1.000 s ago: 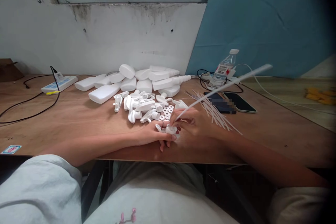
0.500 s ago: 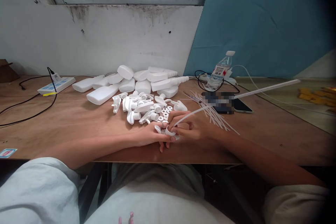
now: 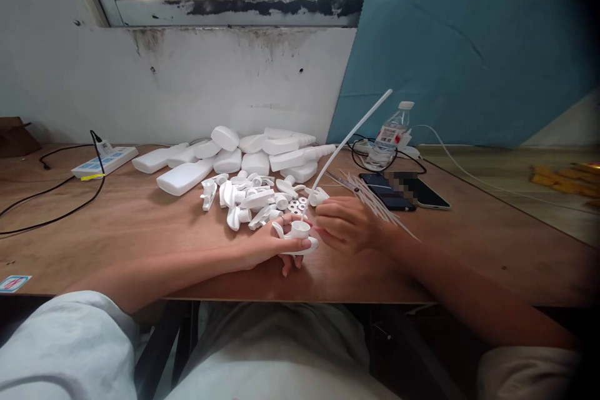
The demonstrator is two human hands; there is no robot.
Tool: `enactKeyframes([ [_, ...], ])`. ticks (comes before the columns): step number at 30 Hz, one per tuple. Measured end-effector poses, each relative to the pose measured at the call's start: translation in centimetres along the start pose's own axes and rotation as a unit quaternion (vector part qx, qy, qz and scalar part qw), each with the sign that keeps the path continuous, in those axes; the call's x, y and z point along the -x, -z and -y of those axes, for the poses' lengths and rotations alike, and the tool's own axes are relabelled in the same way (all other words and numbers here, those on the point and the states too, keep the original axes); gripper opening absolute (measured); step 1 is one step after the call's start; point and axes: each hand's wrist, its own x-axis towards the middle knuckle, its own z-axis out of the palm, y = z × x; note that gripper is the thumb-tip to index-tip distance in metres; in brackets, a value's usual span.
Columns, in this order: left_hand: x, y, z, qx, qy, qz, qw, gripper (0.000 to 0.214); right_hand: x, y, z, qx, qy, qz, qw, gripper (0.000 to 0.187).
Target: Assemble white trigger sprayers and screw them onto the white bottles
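My left hand [image 3: 269, 245] rests on the wooden table [image 3: 140, 225] near its front edge and grips a white spray-pump head [image 3: 298, 236]. A long thin white tube [image 3: 349, 137] rises from the head, slanting up and to the right. My right hand [image 3: 344, 225] lies just right of the head with its fingers curled near the tube's base; whether it still pinches the tube is unclear. Behind the hands lies a pile of white pump heads [image 3: 248, 197] and small white washers [image 3: 297, 205].
White plastic bottles [image 3: 234, 153] are heaped at the back. A bundle of thin tubes [image 3: 375, 200] and two phones [image 3: 407, 190] lie to the right, with a water bottle [image 3: 389, 137] and cables. A power strip [image 3: 105, 159] sits at the left.
The tube's free end swung from lying low to the right up to a steep slant. My right hand drew back a little from the pump head. The camera tilted up slightly.
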Motion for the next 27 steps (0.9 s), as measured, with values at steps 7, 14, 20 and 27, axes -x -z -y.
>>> enactKeyframes([
  [7, -2.0, 2.2, -3.5, -0.081, 0.005, 0.085, 0.993, 0.081, -0.9, 0.9, -0.6, 0.112, 0.106, 0.077, 0.985, 0.029],
  [14, -9.1, 9.4, -12.5, -0.283, -0.035, 0.112, 0.952, 0.059, 0.8, 1.1, -2.0, 0.111, 0.023, 0.032, 0.993, 0.037],
  [20, -18.8, 9.0, -10.5, -0.692, -0.099, -0.182, 0.692, 0.052, 0.6, 0.8, -1.9, 0.118, 0.054, 0.025, 0.991, 0.029],
  [27, -21.8, 6.8, -8.3, -0.737, -0.067, -0.21, 0.639, 0.029, 0.5, 0.9, -1.9, 0.099, 0.031, 0.0, 0.995, 0.024],
])
